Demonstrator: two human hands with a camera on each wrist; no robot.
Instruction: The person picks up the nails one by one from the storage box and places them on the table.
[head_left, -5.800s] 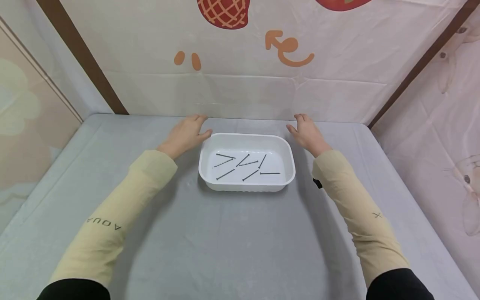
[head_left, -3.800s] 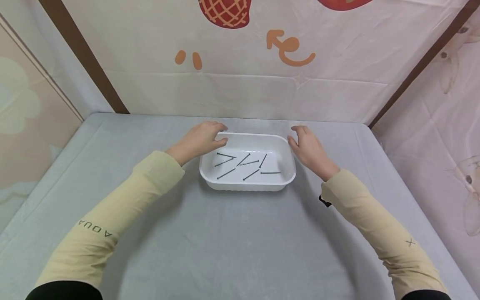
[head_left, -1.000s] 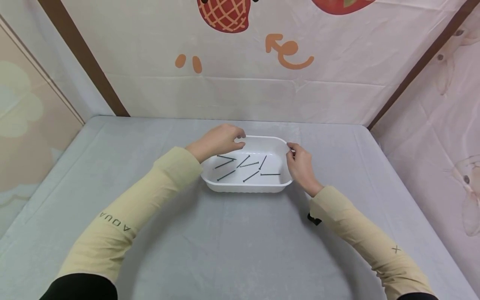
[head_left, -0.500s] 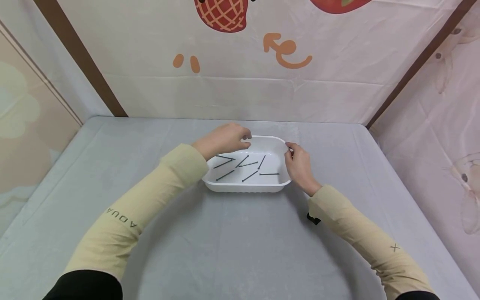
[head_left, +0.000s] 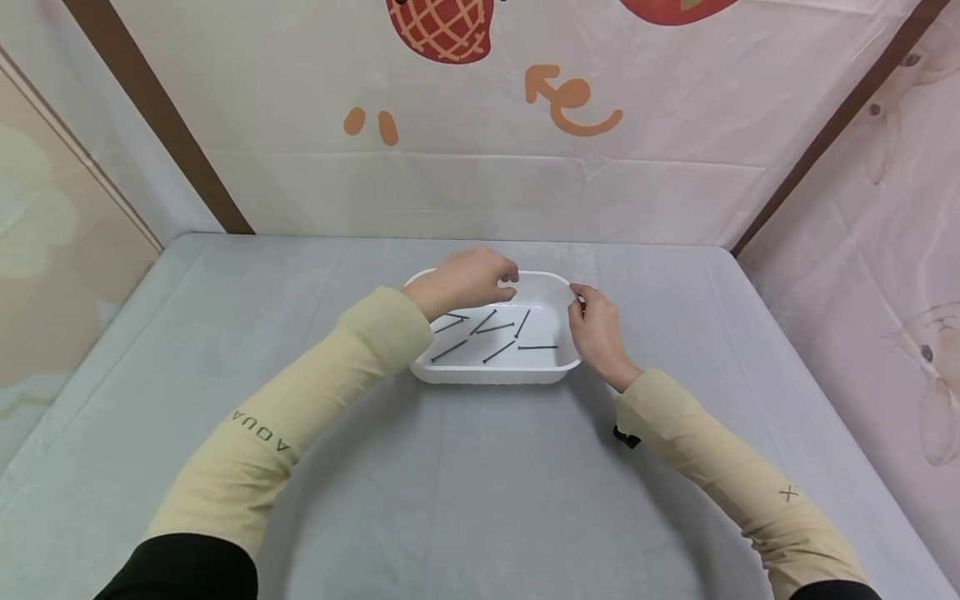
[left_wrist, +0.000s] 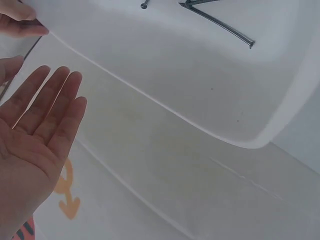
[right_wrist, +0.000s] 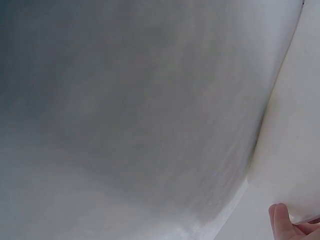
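Observation:
A white rectangular tray [head_left: 495,376] stands on the table, with several dark nails [head_left: 537,347] scattered over its floor. My left hand [head_left: 471,280] hangs above the tray's far left part and holds nothing. In the left wrist view its fingers [left_wrist: 52,100] are nearly straight and apart from the rim. My right hand [head_left: 600,337] pinches the tray's right rim near the far corner. Only a few fingertips of the right hand [right_wrist: 292,225] show in the right wrist view. One nail [left_wrist: 225,27] with a flat head appears up close in the left wrist view. My left wrist hides part of the tray's left side.
A pale grey cloth covers the table [head_left: 480,492]. Right behind its far edge hangs a white printed curtain [head_left: 465,196]. More patterned curtains [head_left: 877,292] close off both sides.
My left hand has moved from outside the tray's left side to the right, over the tray. My right hand has come down onto the right rim and gripped it. The nails lie unmoved.

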